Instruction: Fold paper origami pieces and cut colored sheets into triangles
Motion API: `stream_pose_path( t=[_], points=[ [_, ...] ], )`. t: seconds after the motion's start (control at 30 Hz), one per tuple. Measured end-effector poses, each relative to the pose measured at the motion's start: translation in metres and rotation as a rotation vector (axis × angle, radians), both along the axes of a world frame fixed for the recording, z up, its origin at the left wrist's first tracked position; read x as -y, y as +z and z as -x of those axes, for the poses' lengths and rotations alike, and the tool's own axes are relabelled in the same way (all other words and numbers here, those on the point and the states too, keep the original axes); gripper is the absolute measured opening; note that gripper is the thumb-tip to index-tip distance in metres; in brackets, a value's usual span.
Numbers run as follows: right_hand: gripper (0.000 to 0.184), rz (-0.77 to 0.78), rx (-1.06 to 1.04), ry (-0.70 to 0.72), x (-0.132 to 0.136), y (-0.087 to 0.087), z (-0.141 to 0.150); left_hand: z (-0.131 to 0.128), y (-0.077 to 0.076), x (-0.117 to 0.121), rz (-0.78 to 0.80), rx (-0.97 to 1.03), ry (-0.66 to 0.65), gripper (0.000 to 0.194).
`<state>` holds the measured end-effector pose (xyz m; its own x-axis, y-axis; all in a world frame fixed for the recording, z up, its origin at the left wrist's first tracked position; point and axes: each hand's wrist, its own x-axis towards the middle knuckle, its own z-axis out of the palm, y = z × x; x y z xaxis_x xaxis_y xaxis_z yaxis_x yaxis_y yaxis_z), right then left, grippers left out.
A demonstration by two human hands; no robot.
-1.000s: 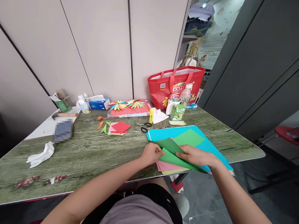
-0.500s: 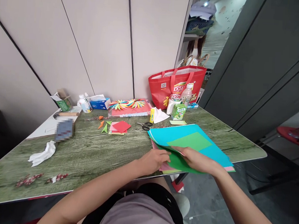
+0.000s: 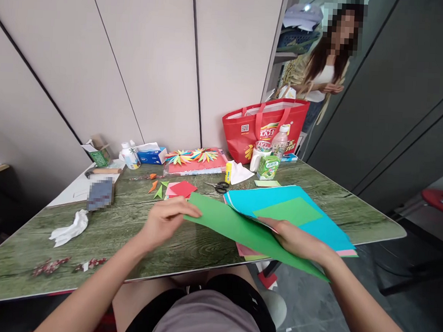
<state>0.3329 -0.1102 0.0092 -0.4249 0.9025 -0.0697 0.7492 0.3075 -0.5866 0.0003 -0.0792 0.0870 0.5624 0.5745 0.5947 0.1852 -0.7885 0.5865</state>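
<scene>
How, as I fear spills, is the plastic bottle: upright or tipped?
Upright: the plastic bottle has its white cap on top and its body below.

The left hand [image 3: 166, 220] reaches toward eleven o'clock, its fingertips pinched; the right hand [image 3: 297, 239] reaches toward one, closed, its fingers partly hidden.

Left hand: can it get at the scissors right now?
Probably, if it frees itself: the left hand pinches the green sheet, which slants across the near side of the scissors. Nothing lies on them.
</scene>
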Motion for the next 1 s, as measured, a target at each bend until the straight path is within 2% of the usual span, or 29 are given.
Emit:
stream_pose_path(
  t=[0.1, 0.17, 0.23, 0.37, 0.5, 0.63, 0.7, 0.77, 0.83, 0.87, 0.93, 1.0],
  points=[
    [0.055, -0.027, 0.122, 0.002, 0.001, -0.005, 0.003, 0.046, 0.009, 0.0, 0.122, 0.182, 0.176, 0.011],
    [0.053, 0.003, 0.197, -0.015, 0.003, -0.008, 0.005, 0.074, 0.012, -0.001, 0.169, 0.431, 0.28, 0.004],
    [0.055, 0.043, 0.255, -0.031, 0.005, -0.012, 0.006, 0.098, 0.013, -0.002, 0.199, 0.632, 0.423, 0.01],
    [0.056, 0.044, 0.307, -0.022, 0.007, -0.021, 0.005, 0.14, 0.01, -0.002, 0.262, 0.8, 0.623, 0.023],
    [0.055, 0.002, 0.342, -0.012, 0.005, -0.029, 0.004, 0.166, 0.007, 0.0, 0.279, 0.878, 0.746, 0.029],
    [0.055, -0.029, 0.352, -0.009, 0.004, -0.034, 0.005, 0.169, 0.006, 0.005, 0.242, 0.903, 0.729, 0.026],
    [0.054, -0.041, 0.343, -0.011, 0.005, -0.035, 0.005, 0.162, 0.002, 0.009, 0.206, 0.886, 0.691, 0.022],
    [0.054, -0.049, 0.339, -0.019, 0.006, -0.037, 0.004, 0.153, -0.006, 0.015, 0.168, 0.78, 0.682, 0.015],
    [0.053, -0.053, 0.34, -0.027, 0.006, -0.038, 0.004, 0.145, -0.018, 0.022, 0.181, 0.501, 0.697, 0.012],
    [0.052, -0.051, 0.341, -0.029, 0.006, -0.038, 0.003, 0.142, -0.026, 0.024, 0.214, 0.316, 0.66, 0.012],
    [0.05, -0.038, 0.338, -0.026, 0.007, -0.038, 0.002, 0.138, -0.041, 0.028, 0.265, 0.074, 0.531, 0.015],
    [0.047, -0.021, 0.325, -0.024, 0.007, -0.036, 0.003, 0.139, -0.056, 0.029, 0.303, -0.05, 0.42, 0.018]
  ],
)
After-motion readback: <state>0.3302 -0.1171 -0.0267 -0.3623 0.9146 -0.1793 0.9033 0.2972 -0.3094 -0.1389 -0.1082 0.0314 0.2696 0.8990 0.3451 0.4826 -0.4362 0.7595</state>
